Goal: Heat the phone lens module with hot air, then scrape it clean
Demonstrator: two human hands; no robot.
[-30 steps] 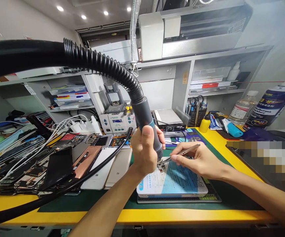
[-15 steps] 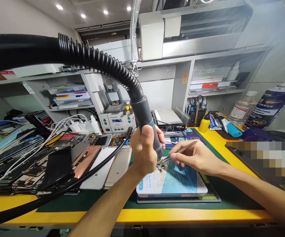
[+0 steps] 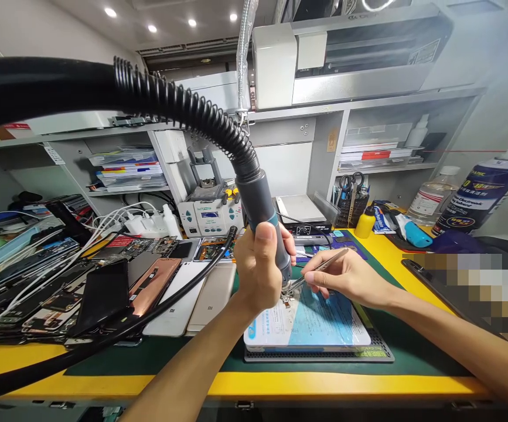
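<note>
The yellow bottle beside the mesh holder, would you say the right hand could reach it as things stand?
Probably yes: the yellow bottle stands beyond the right hand with nothing tall between them, though that hand holds a slim metal tool, which might hinder grasping.

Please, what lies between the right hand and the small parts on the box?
The front end of the metal tweezers, in the head view.

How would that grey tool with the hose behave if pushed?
The grey tool looks stiff, a straight barrel clasped in the left hand. The black hose probably flexes springily, given the coil around its curve. Its thickness may make it drag.
</note>
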